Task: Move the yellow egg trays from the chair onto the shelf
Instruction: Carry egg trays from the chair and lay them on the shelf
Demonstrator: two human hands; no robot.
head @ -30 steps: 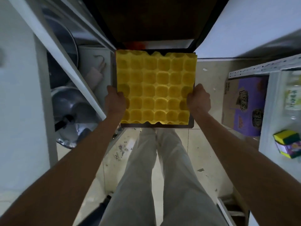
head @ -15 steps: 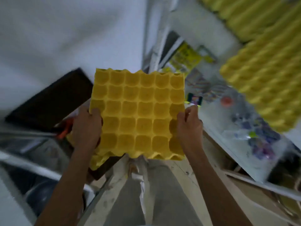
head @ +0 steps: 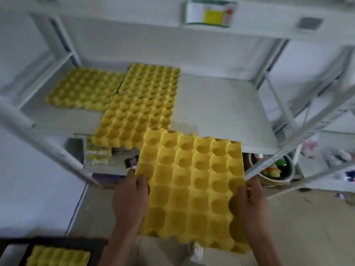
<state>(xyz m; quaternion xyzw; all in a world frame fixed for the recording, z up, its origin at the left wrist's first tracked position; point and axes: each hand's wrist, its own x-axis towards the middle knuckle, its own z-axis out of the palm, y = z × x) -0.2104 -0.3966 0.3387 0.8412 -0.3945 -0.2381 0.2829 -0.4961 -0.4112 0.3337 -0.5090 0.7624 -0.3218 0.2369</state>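
Observation:
I hold a yellow egg tray point(head: 192, 187) flat in front of the white shelf point(head: 215, 112), its far edge just reaching the shelf's front lip. My left hand point(head: 130, 198) grips its left edge and my right hand point(head: 249, 200) grips its right edge. Three yellow egg trays lie on the shelf: one at the back left point(head: 84, 89), one at the back middle point(head: 151, 79), one at the front point(head: 134, 120) overhanging the lip. Another yellow tray point(head: 57, 256) rests on the dark chair point(head: 57, 241) at the bottom left.
The shelf's right half is bare grey board. White metal uprights point(head: 288, 112) frame the unit, and a diagonal white rail point(head: 38, 139) crosses at left. A lower shelf holds packets point(head: 98, 154) and a bowl of coloured items point(head: 274, 169). A can point(head: 209, 14) stands on the upper shelf.
The view swung from the chair to the shelf. Both hands lifted the tray off the chair and carried it toward the shelf's front edge.

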